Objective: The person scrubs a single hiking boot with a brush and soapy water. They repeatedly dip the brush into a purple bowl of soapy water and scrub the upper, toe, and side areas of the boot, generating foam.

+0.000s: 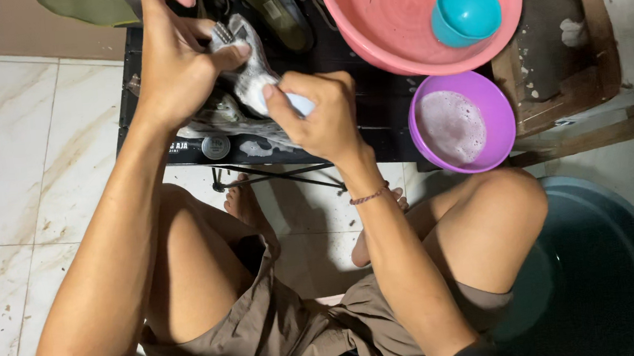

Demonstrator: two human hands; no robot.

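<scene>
Over black table's (pixel 372 113) near edge: left hand (pixel 172 61) clamped on soapy shoe (pixel 243 56), right hand (pixel 319 114) gripping pale brush (pixel 297 103); purple bowl (pixel 462 121) just beside, pink basin (pixel 394 14) crowding behind.

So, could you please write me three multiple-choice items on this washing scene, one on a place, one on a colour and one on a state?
1. Where is the teal cup?
A. inside the pink basin
B. on the floor tiles
C. in the purple bowl

2. What colour is the bowl that holds foamy water?
A. green
B. purple
C. white

3. What is the left hand doing?
A. resting open on a knee
B. gripping the grey soapy item
C. holding the teal cup

Answers:
1 A, the cup sits within the pink basin.
2 B, the purple bowl has suds on its water.
3 B, its fingers close round the grey soapy item while the right hand presses a pale object to it.
</scene>
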